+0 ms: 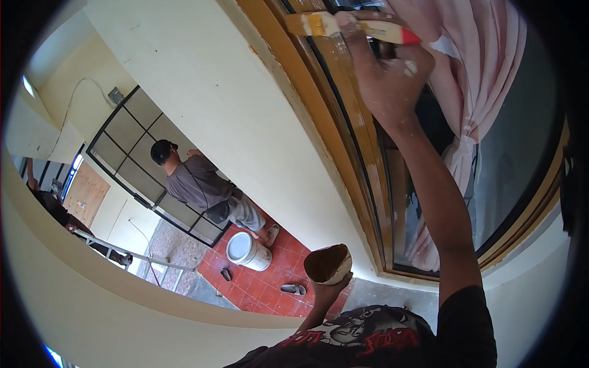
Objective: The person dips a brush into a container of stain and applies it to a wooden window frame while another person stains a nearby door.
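Observation:
My right hand point(392, 76), raised at the top of the view, grips a paintbrush point(383, 30) with a pale handle and a red end. Its bristles, coated in ochre-brown, lie against the brown window frame point(353, 92). Low in the middle, my left hand point(328, 291) holds a cut-open container point(328, 265) from below; its mouth faces up, its inside is brown and its rim is spattered. Pale paint spots mark my right hand. Behind the brush hand hangs a tied pink curtain point(475, 80) at the glass.
A cream wall point(245, 116) borders the window frame. Beyond it, a person point(199, 181) in a cap stands by a black metal grid point(126, 138). A white bucket point(248, 251) and sandals stand on red tiles point(245, 291). At far left, another person point(52, 205) is on a ladder point(135, 254).

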Available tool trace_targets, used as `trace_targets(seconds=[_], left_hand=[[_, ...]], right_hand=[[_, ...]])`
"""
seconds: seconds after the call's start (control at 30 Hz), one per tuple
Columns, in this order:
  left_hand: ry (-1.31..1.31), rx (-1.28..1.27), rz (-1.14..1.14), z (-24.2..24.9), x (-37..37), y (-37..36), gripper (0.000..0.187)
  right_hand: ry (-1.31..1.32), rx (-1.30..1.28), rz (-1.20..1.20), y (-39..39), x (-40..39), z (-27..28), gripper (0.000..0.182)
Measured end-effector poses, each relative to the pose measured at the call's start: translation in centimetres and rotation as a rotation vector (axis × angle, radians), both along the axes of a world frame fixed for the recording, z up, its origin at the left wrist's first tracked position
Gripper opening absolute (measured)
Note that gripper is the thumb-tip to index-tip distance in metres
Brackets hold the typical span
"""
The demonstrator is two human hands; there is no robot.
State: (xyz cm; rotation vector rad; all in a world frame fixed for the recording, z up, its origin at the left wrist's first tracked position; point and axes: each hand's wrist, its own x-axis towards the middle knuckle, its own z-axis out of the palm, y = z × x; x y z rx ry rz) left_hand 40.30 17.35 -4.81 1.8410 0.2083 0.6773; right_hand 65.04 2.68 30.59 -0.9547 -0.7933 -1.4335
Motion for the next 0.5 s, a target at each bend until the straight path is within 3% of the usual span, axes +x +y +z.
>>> trace_targets(seconds=[0.23, 0.4, 0.47, 0.5], left_hand=[[-0.002, 0.054, 0.011, 0.2, 0.1, -0.1, 0.078], [0.021, -0.01, 0.006, -0.6, 0.3, 0.5, 0.08], [0.029, 0.004, 0.008, -1.2, 0.2, 0.8, 0.08], [0.035, 0.005, 0.021, -1.4, 0.2, 0.8, 0.079]], right_hand=[[0.009, -0.05, -0.028, 0.2, -0.7, -4.6, 0.016], [0.073, 0.032, 0.087, 0.2, 0.1, -3.3, 0.017], [-0.018, 0.041, 0.116, 0.5, 0.8, -2.3, 0.018], [0.094, -0.026, 0.006, 0.6, 0.8, -3.2, 0.017]])
